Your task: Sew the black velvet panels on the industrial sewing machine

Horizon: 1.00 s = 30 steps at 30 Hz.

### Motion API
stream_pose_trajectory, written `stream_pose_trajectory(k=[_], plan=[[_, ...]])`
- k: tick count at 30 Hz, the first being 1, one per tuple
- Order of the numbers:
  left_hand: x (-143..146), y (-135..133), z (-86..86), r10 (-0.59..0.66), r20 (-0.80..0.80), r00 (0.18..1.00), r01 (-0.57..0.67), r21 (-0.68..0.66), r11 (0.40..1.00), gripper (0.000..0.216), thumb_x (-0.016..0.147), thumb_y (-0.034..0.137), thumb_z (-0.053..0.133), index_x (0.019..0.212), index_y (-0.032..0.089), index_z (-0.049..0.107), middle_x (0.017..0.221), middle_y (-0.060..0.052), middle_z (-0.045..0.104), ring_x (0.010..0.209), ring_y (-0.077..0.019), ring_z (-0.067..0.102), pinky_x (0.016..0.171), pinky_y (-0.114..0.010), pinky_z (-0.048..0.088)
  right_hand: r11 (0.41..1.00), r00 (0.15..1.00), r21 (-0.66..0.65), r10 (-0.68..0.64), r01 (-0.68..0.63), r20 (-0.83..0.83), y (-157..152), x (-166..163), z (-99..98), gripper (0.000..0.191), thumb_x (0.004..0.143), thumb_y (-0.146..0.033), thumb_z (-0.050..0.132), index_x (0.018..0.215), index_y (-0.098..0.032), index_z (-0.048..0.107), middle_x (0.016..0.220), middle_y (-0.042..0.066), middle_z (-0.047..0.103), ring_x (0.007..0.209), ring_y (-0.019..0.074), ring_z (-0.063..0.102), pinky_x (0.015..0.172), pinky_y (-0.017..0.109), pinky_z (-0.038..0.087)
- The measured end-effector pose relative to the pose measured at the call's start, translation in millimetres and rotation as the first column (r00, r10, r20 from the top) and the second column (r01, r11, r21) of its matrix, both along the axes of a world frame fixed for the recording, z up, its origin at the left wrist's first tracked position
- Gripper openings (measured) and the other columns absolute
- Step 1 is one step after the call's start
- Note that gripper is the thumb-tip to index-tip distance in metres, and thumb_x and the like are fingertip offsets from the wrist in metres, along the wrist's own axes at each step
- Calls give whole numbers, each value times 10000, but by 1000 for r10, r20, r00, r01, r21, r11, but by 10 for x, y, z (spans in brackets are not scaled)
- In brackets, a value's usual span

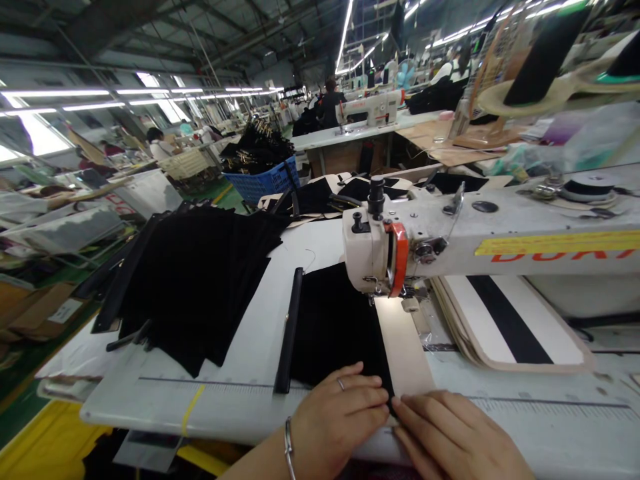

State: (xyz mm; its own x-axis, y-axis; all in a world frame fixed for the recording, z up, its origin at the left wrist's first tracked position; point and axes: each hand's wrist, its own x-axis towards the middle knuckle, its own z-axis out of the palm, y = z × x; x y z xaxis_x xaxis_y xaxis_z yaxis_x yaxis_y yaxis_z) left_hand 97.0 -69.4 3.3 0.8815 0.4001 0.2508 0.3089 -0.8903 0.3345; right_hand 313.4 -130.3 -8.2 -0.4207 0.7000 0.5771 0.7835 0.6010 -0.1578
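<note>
A black fabric piece (333,327) lies on the sewing table under the head of a white sewing machine (380,250), with a beige strip (403,347) along its right edge. My left hand (340,413) rests flat on the near end of the black piece, fingers stretched out, a ring on one finger and a bracelet at the wrist. My right hand (450,433) lies flat beside it on the near end of the beige strip, fingertips touching those of the left. A black zipper strip (290,330) lies along the fabric's left edge.
A stack of black fabric pieces (195,280) covers the table's left part. Beige templates with a black stripe (505,327) lie under the machine arm on the right. A blue crate (265,180) and other sewing stations with people stand behind.
</note>
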Motion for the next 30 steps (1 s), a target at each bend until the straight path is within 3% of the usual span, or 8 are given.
stream_pose_trajectory(k=[8,16,30], plan=[[109,254,-52,66,47,997,-69,56,996,237,979,177,401,1071,174,619,1164,-21,661,1182,-140,543,1124,-334,343,992,998,-123,-43,38,-40,181,24,-81,239,897,-226,514,1104,-188,627,957,37,644,873,170,577,811,329,473],[177,586,-46,77,-5,997,-76,82,994,228,952,142,425,1082,163,611,1172,-38,651,1182,-150,546,1100,-332,373,969,996,-234,-85,82,-3,439,48,-63,287,879,-259,552,1157,-206,598,1019,35,612,937,198,538,859,379,450],[337,1135,-113,185,-34,982,-182,83,980,174,881,87,527,988,163,641,1080,-54,660,1058,-170,593,994,-318,461,949,979,-258,-150,182,140,913,87,-61,405,878,-366,507,1239,-193,571,1135,75,604,1008,250,536,894,430,457]])
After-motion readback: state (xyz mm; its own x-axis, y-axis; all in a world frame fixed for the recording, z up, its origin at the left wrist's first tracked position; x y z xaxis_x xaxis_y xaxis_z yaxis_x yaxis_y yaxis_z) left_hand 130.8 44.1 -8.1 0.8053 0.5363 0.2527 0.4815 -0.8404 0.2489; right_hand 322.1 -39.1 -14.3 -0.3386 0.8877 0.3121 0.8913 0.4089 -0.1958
